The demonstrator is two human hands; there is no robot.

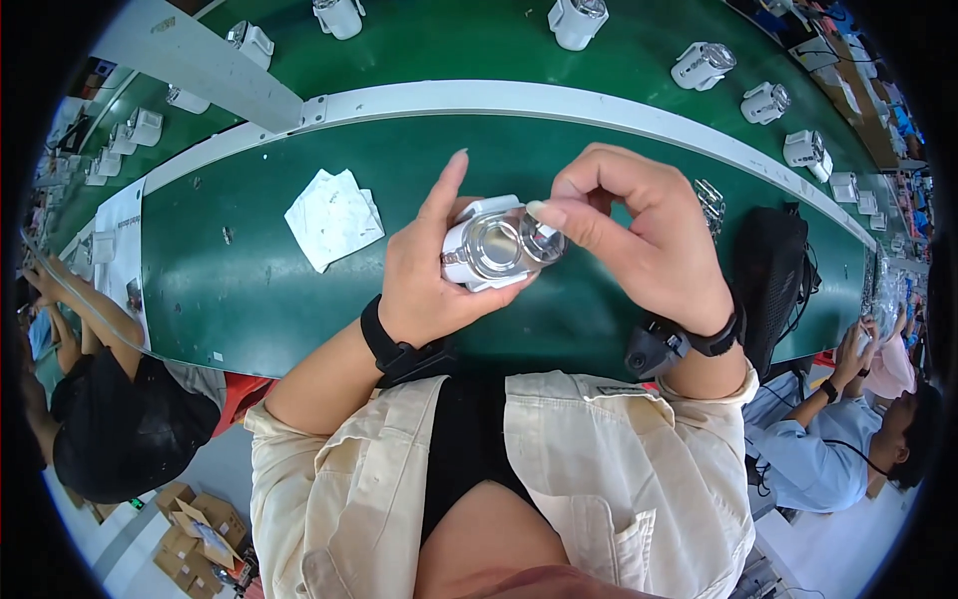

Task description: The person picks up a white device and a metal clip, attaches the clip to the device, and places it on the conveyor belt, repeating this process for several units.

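Observation:
Over the green table (299, 309), my left hand (414, 265) grips a white housing (496, 248) with a clear round window on its upper face. The fingers wrap its left and lower sides, and the index finger points up and away. At the housing's right end, by a shiny clear round part, the thumb and index finger of my right hand (649, 230) are pinched together. Whatever lies between those fingertips is too small to make out. My right hand's other fingers are curled.
White sheets (334, 218) lie to the left. On the right are small metal pieces (710, 205) and a black mesh case (768, 270) with a cable. Beyond a pale rail (449, 97) stand several similar white units (577, 22). People sit at left (130, 429) and right (813, 449).

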